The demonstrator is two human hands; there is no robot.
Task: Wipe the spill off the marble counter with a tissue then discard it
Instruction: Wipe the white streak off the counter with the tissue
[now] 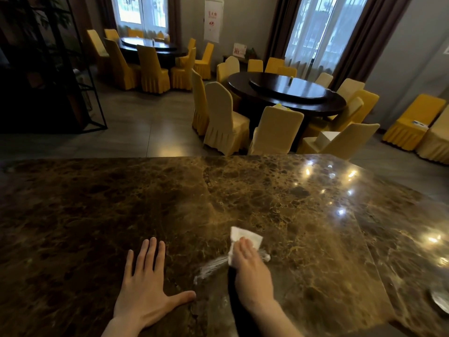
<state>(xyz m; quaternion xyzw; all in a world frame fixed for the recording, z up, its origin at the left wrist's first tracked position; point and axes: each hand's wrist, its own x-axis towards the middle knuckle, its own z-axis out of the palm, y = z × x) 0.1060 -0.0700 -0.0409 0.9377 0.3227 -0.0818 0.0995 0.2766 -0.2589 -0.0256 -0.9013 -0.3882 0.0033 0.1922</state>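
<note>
The right hand [252,271] presses flat, fingers together, on a white tissue [245,239], a palm-down grip suited to dragging it over the marble desk [303,215]. The crumpled tissue pokes out beyond the fingertips, beside a pale wet streak [210,267]. The left hand [145,285] rests spread and empty, likely bracing.

Counter [97,203]: nearest, spanning the view.
Left hand [145,288]: flat on the counter, left of the spill [209,267].
Right hand [252,268]: on the tissue [245,239], right of the spill.
Round table [286,93]: behind the counter, chairs [223,117] around it.
</note>
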